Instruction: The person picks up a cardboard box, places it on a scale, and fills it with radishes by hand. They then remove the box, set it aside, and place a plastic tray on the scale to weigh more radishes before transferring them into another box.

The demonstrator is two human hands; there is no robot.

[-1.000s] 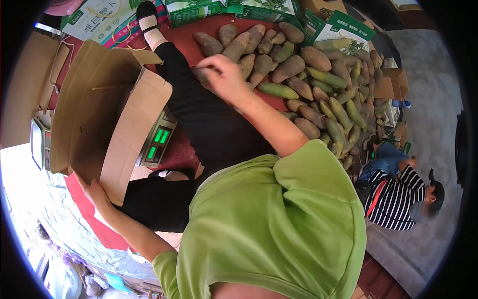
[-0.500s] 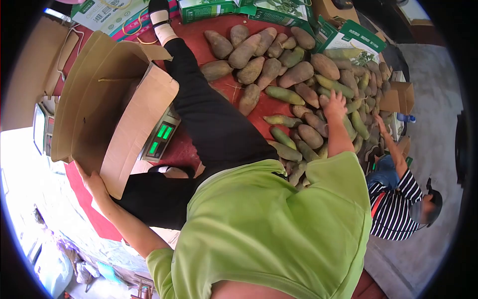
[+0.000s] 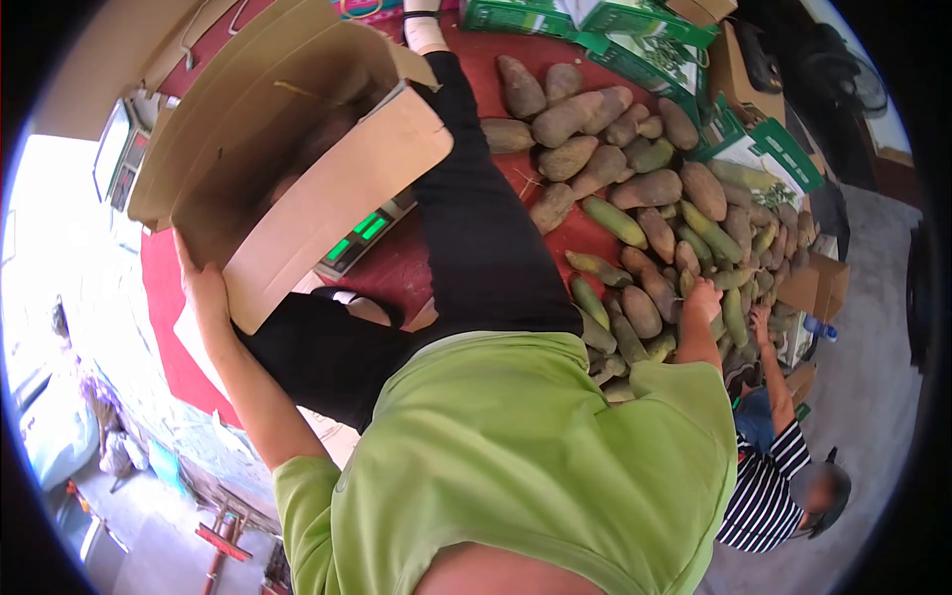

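My left hand [image 3: 206, 295] grips the lower edge of an open cardboard box [image 3: 337, 198], with the thumb by the front flap and the other fingers partly hidden behind the wall. Inside the box, in shadow, are brownish shapes I cannot make out clearly. My right hand [image 3: 704, 297] is down in a large pile of oblong vegetables, its fingers curled in; what they hold is hidden. Close to that hand are a green vegetable [image 3: 735, 315] and a dusty brown one [image 3: 641, 311]. A scale with lit green digits [image 3: 370, 227] shows beneath the box.
My outstretched leg [image 3: 476, 198] lies between the box and the pile on a red surface [image 3: 486, 74]. Green printed cartons [image 3: 635, 50] stand at the far side. At right, a person in a striped shirt [image 3: 764, 501] reaches toward the pile. A second scale [image 3: 124, 159] is at left.
The view has shifted, so the box and pile appear further right. My right hand has drawn nearer my body across the pile, its fingers now more curled. My left hand stays on the box.
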